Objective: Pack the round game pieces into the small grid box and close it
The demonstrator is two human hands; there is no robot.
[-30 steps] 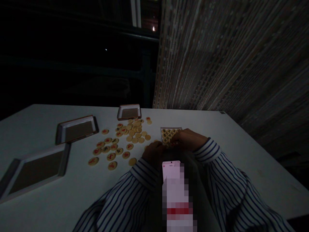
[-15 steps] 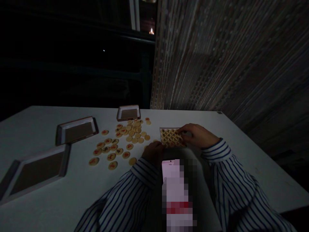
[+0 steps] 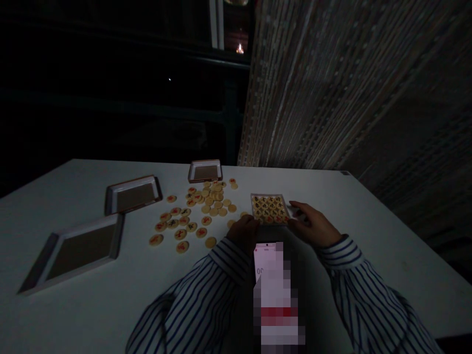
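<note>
A small square box (image 3: pixel 252 199) filled with rows of round Chinese chess pieces (image 3: pixel 268 205), marked in black and red characters, lies on the white table. My left hand (image 3: pixel 243 232) is closed at the near left corner of the box, its fingertips partly hidden in the dark. At the right side my right hand (image 3: pixel 313 225) has its fingers apart, with the thumb by the near right corner. To the left, many loose chess pieces (image 3: pixel 180 234) are spread on the table, some face up and others showing plain backs.
Three shallow trays, a near left one (image 3: pixel 83 248), a middle one (image 3: pixel 133 194) and a far one (image 3: pixel 205 171), stand left of and behind the loose pieces. A lit phone (image 3: pixel 267 250) lies in front of the box. Behind the table (image 3: pixel 383 246) hangs a string curtain (image 3: pixel 313 88).
My right hand has drawn back from the top of the pieces to the box's right side, uncovering the rows. My left hand stays at the near corner. The view has shifted left.
</note>
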